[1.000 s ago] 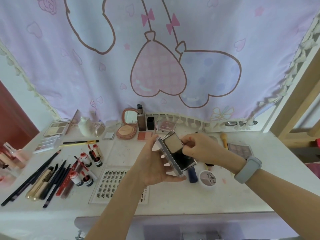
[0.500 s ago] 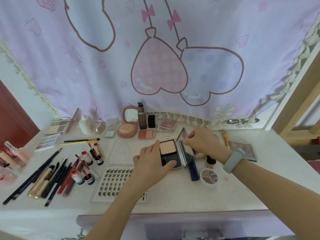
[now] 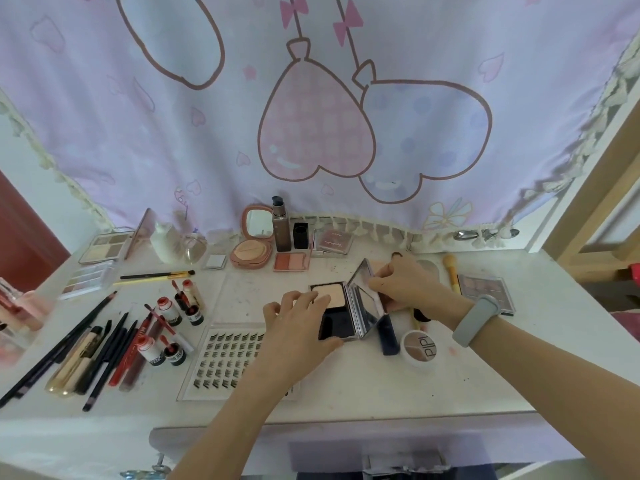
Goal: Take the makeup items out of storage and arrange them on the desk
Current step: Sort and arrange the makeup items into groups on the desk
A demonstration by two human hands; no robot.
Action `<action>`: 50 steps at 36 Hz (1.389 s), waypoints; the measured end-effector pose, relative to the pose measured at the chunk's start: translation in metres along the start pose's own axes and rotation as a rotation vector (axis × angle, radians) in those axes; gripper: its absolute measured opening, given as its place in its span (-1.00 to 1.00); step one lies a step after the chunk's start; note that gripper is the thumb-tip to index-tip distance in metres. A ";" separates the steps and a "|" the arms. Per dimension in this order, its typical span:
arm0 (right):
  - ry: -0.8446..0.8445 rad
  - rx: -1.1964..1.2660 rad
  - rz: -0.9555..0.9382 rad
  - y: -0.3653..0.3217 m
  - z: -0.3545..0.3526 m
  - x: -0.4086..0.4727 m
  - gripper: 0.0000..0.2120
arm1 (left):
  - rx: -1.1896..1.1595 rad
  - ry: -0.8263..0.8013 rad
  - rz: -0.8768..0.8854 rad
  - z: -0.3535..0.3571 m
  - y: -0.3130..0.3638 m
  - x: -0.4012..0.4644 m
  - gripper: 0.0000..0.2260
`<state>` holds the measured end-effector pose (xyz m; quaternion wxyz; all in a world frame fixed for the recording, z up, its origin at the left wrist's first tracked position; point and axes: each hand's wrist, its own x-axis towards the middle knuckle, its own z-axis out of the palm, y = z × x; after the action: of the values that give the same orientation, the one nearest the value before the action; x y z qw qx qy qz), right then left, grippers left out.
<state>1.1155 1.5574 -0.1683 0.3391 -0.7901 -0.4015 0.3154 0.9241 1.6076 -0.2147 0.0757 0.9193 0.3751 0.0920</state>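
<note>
Pale beige powder shows in the open compact [image 3: 337,315] lying at the middle of the white desk [image 3: 398,379], seen from the head camera. The left hand [image 3: 298,327] rests on the compact's near left corner, fingers loosely curved over the base and steadying it against the desk. The right hand [image 3: 405,289] pinches the mirrored lid [image 3: 363,299] by its far edge, the lid standing tilted up and to the right of the pan.

The compact sits between a tray of false lashes [image 3: 225,362] on its left and a dark blue tube [image 3: 388,336] touching or just beside its right side; a round pot [image 3: 419,348] lies beyond that. Pencils and brushes [image 3: 79,348] lie in a row far left, with red-capped bottles [image 3: 169,323] near them, and a pink round compact [image 3: 252,247] stands open at the back by the curtain [image 3: 311,116].

The case looks light, rigid and glossy, so likely slippery at its flat faces. The pressed powder and mirror would be fragile, and the hinge is probably the weak point. A hold across the base's side edges seems safest, with the lid moved only by its rim.
</note>
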 end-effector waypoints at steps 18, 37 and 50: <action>-0.023 -0.538 -0.369 -0.024 -0.018 0.068 -0.61 | 0.091 -0.289 0.185 -0.011 -0.001 0.040 0.10; 0.021 -0.672 -0.447 -0.015 0.010 0.113 -0.39 | 0.038 -0.387 0.292 -0.014 -0.002 0.041 0.09; 0.068 -0.029 -0.576 -0.022 -0.016 0.045 -0.39 | -1.069 0.106 -0.189 -0.048 -0.003 0.037 -0.65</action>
<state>1.1397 1.6007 -0.1516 0.4166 -0.6585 -0.6022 0.1737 0.9369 1.6389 -0.1645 0.5214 0.7090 0.3604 0.3090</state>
